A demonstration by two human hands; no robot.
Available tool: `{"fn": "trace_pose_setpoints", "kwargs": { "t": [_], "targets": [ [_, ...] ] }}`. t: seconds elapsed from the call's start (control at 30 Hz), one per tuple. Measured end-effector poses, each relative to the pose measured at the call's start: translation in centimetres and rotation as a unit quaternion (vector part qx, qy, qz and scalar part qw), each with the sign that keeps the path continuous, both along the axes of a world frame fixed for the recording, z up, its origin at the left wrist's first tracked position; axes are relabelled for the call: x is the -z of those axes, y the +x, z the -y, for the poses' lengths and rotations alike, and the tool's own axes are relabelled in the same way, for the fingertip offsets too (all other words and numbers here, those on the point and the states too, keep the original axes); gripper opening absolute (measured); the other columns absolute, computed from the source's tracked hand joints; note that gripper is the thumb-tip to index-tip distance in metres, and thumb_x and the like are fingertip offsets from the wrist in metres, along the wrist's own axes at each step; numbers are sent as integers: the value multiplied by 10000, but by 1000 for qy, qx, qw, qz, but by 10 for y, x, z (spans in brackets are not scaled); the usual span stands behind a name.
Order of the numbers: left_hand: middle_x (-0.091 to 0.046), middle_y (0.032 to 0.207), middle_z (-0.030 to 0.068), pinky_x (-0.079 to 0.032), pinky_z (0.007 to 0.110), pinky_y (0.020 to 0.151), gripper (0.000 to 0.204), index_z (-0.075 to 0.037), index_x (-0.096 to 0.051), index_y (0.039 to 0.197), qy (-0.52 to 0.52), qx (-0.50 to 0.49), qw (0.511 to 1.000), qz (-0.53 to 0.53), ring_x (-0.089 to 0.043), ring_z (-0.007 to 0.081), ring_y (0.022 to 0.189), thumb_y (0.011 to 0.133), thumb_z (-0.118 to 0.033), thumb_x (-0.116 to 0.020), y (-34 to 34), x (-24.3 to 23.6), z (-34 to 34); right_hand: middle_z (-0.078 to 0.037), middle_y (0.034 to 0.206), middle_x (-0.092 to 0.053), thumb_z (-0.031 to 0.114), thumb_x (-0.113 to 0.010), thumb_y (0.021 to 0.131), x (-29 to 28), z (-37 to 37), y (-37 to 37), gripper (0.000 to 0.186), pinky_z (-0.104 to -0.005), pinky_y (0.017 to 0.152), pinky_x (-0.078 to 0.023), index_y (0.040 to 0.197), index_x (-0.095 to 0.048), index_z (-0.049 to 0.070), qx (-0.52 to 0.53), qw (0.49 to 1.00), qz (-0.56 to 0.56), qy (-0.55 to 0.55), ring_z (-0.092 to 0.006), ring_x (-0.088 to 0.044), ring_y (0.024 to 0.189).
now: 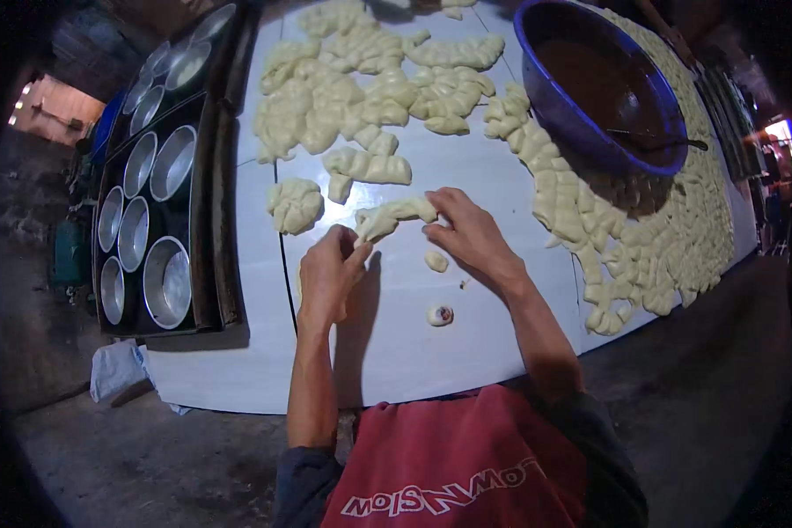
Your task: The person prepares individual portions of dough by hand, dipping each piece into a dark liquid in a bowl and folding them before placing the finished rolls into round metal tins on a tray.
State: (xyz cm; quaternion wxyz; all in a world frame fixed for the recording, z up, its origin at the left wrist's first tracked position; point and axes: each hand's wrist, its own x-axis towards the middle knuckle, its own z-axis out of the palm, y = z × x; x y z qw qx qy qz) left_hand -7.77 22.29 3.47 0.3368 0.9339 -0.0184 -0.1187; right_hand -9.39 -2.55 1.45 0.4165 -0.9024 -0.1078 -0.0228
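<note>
My left hand [330, 268] and my right hand [466, 233] grip opposite ends of an elongated, uneven piece of pale dough [394, 216] above the white worktop [436, 361]. A dough lump [295, 207] lies just left of it. A small dough piece [436, 260] sits below my right hand, and a round piece with a dark patch on top [440, 314] sits nearer the front edge. Something pale under my left hand is mostly hidden.
Larger dough masses [352, 97] cover the back, and many cut pieces [642, 255] spread across the right. A blue basin [528, 79] of brown contents with a dark handled tool [695, 141] stands back right. Black trays holding round metal tins [167, 273] line the left.
</note>
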Motion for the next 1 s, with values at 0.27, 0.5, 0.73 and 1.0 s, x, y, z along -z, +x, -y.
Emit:
{"fn": "trace_pose_setpoints", "kwargs": {
  "t": [0.27,0.5,0.73,1.0],
  "targets": [
    [-668,1062,155,-518,427,808,322,-94,-698,1122,117,13,975,186,-668,311,953,875,-300,-692,8,-19,24,-164,1215,-566,324,-688,861,9,-5,11,481,-441,891,-495,1253,-605,59,80,992,-43,-89,-348,-611,1029],
    [-665,1048,125,-452,441,891,271,-78,-710,1039,37,166,963,210,-591,321,1040,825,-242,-732,32,17,50,-142,974,-646,127,-638,806,16,-3,19,234,-385,767,-494,1004,-572,23,35,966,-142,211,-270,-618,842],
    [-661,980,88,-347,506,1015,234,-96,-666,1043,4,208,962,175,-602,284,1031,859,-238,-696,27,16,53,-111,1035,-625,223,-745,805,9,10,17,524,-322,795,-503,1276,-571,75,-1,955,-205,215,-180,-615,909],
    [-660,1060,69,-263,593,1111,280,-135,-706,1112,27,210,949,234,-595,278,1079,841,-203,-713,21,35,62,-19,826,-636,197,-711,840,-16,3,6,252,-250,648,-474,995,-668,3,114,896,-285,320,-86,-577,721]
  ]
}}
